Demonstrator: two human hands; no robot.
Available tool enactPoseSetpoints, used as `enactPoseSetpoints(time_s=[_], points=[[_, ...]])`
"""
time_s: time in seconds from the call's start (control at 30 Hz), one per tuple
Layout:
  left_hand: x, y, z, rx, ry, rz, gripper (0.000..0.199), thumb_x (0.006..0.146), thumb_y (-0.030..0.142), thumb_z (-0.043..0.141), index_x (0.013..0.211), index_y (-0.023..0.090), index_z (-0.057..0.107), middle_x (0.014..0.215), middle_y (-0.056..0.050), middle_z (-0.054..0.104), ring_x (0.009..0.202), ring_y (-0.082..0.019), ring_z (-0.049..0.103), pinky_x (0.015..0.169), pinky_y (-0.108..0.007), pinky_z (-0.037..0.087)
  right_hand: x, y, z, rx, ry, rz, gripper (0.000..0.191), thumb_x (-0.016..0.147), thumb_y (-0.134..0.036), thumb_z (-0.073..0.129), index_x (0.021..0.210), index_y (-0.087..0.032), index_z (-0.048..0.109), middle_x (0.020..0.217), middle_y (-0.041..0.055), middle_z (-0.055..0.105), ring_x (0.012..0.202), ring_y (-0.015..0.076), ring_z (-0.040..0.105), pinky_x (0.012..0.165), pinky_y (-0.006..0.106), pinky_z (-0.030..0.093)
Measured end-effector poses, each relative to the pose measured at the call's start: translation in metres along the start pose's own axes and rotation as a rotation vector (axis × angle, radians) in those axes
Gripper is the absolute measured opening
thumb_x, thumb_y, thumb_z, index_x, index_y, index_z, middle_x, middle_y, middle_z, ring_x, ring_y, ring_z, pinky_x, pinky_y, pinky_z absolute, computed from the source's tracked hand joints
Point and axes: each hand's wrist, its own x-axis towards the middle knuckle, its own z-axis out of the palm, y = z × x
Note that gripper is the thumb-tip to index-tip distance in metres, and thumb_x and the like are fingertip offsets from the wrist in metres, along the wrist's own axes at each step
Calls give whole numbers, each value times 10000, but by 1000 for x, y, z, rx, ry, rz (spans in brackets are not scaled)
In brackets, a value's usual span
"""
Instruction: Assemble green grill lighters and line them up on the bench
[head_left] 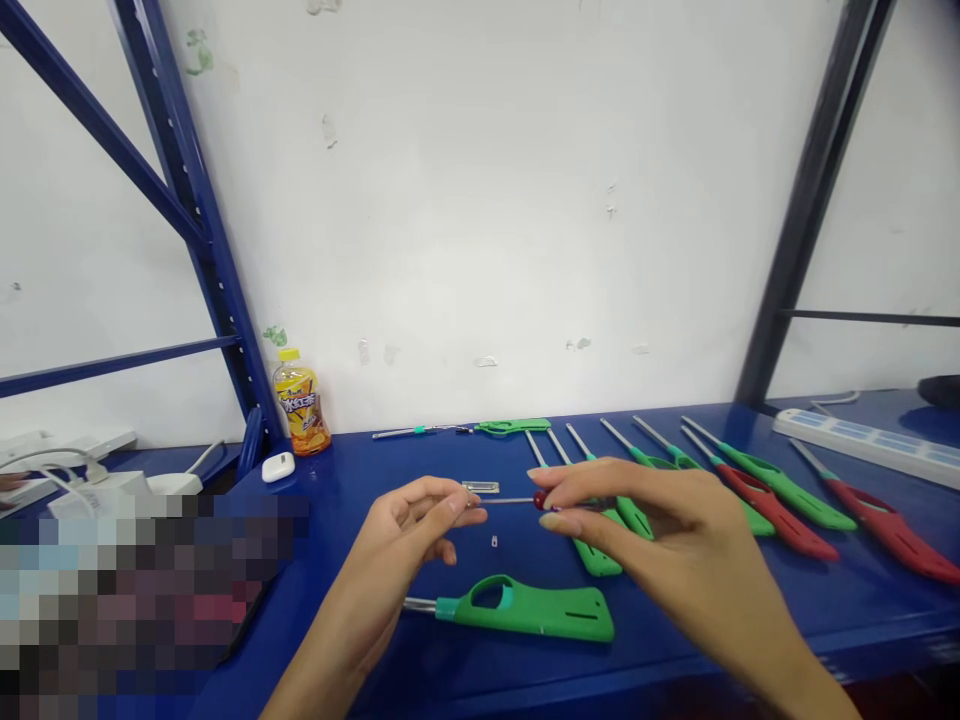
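My right hand (637, 510) is closed round the red handle of a small screwdriver (510, 500), its thin metal shaft pointing left. At the shaft's tip, my left hand (420, 515) pinches with thumb and fingers; a small piece there is mostly hidden, and I cannot make out what it is. Just behind the fingertips lies a small clear rectangular part (481, 487). A tiny pale piece (494, 541) rests on the blue table below the shaft. Nearer to me, a green long-necked gas lighter (540, 610) lies flat, its metal tube running left behind my left wrist.
Several green lighters (787, 485) and red lighters (780, 515) lie on the blue table (300, 600) to the right. A green lighter half (514, 427) is at the back. On the left stand a drink bottle (301, 405) and white case (278, 467). A power strip (862, 445) sits far right.
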Motion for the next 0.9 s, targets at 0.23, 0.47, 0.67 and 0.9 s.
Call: enactPoseSetpoints(time_s=[0.23,0.47,0.67,0.9], points=[[4,-6,-1,-101,-9,-63,427,746,511,880,944,160,739,1030,-116,778,954,-262,764,559,-223,407,0,0,1,-43,31,9,76,867,-257,824,875,-333,819,949,-62,842,918,192,810,851,242,645],[6,-9,1,-132,16,-75,471,732,526,885,983,155,739,1103,-142,772,969,-273,772,540,-218,397,1,3,3,-53,147,42,37,870,-285,816,870,-321,823,929,-19,839,929,241,804,844,326,651],[7,-9,2,-195,50,-98,447,725,460,914,996,160,724,1066,-113,771,816,-194,765,503,-194,385,0,6,3,-10,152,56,11,878,-303,813,868,-309,815,929,-14,836,963,240,797,851,318,639],[2,-7,6,-243,99,-112,360,758,381,902,993,169,732,1015,-64,772,545,-49,601,462,-171,381,0,9,3,12,173,38,18,885,-293,808,884,-310,802,939,-26,834,979,222,795,869,296,633]])
